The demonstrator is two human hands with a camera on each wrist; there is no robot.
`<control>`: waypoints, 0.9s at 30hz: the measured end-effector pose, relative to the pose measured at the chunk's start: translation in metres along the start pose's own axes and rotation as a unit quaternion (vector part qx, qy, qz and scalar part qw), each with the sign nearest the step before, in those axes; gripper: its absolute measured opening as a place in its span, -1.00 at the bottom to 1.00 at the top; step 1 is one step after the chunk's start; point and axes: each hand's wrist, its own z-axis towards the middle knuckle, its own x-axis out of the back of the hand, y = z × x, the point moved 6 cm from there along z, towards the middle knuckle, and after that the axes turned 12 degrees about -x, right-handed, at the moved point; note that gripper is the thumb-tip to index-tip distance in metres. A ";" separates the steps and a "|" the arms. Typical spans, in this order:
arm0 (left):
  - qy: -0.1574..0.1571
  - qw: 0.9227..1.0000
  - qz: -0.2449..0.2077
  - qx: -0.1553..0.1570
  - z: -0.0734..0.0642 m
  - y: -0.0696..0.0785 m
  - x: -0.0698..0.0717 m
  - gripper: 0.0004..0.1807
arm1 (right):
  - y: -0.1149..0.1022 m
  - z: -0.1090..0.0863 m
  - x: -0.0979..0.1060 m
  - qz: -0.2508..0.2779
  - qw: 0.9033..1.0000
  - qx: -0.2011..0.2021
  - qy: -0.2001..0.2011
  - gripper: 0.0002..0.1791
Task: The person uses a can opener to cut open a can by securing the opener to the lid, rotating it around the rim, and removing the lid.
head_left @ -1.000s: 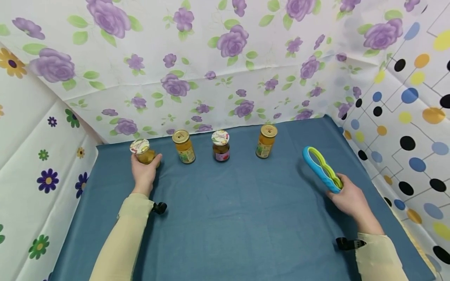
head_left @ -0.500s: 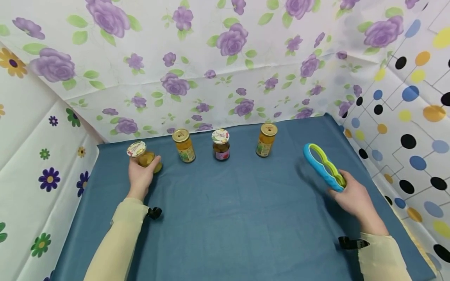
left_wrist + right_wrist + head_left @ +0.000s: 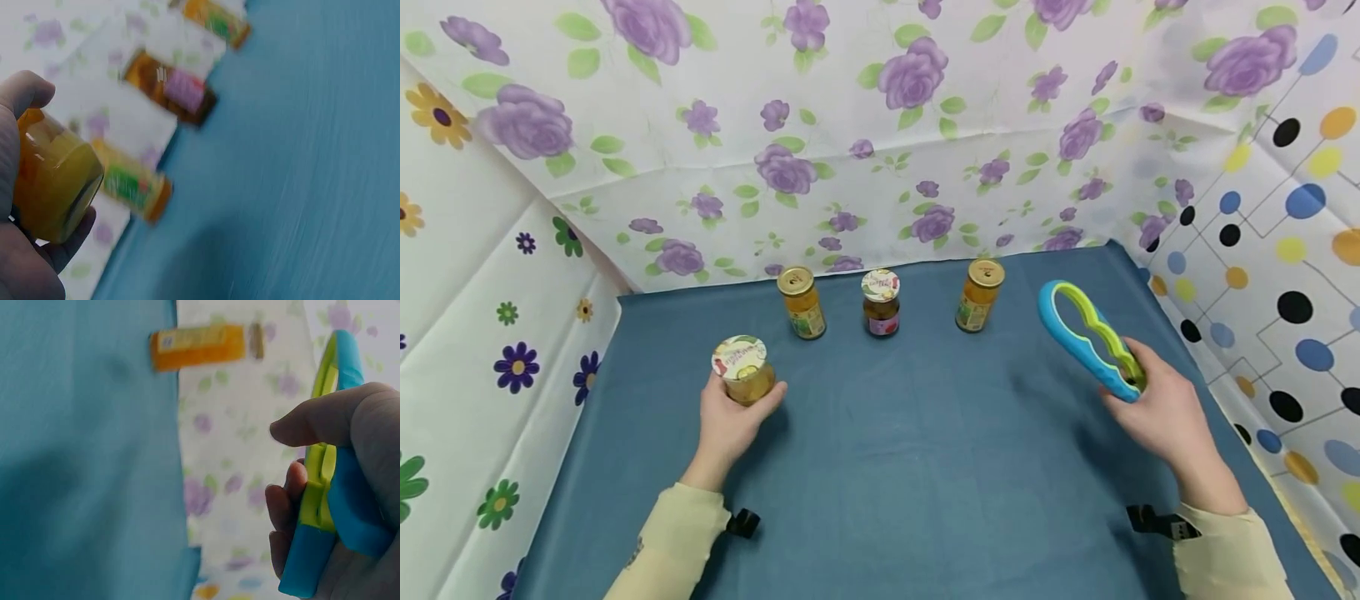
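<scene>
Holds in the left hand (image 3: 736, 429), at eight o'clock from the middle of the head view, a glass jar (image 3: 747, 379) with a white patterned lid and yellowish contents. Wraps thumb and curled fingers (image 3: 76, 236) round opposite sides of it, lid upward, raised above the blue cloth-covered desk (image 3: 910, 467).

Grips in the right hand (image 3: 1165, 417), toward four o'clock, the near end of a blue-and-green tool (image 3: 1071, 333), shaped as a long loop with a wavy inner edge. Curls round it firmly, thumb laid across in the right wrist view; aims its rounded end between ten and eleven o'clock, likewise above the desk, well apart from the held jar.

Upright in a row near the desk's far edge: at nine o'clock, a gold-lidded jar (image 3: 802, 304) with orange contents and a green label, roughly at one o'clock from the left hand; at the very middle, a purple-labelled jar (image 3: 881, 307) with a white patterned lid; at three o'clock, another orange jar (image 3: 979, 296), gold-lidded too.

Behind, toward twelve, a rose-printed sheet (image 3: 913, 75); at nine, a daisy-printed sheet (image 3: 475, 275); at three, a dotted sheet (image 3: 1307, 275). Wears pale sleeves (image 3: 673, 542), with a small black device (image 3: 743, 523) beside the left cuff, at seven o'clock.
</scene>
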 end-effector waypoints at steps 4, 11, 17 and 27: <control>-0.016 0.999 -0.025 -0.030 -0.010 0.026 -0.023 -0.23 | -0.044 -0.008 0.002 0.013 0.998 0.055 -0.002 -0.21; -0.066 0.994 -0.054 -0.073 -0.019 0.057 -0.070 -0.22 | -0.129 -0.023 -0.013 -0.009 0.987 0.157 -0.020 -0.14; -0.095 0.986 -0.090 -0.107 -0.028 0.069 -0.106 -0.25 | -0.181 -0.038 -0.028 -0.031 0.978 0.198 -0.064 -0.08; -0.115 0.973 -0.170 -0.106 -0.038 0.067 -0.136 -0.29 | -0.230 -0.054 -0.047 -0.064 0.959 0.265 -0.076 -0.04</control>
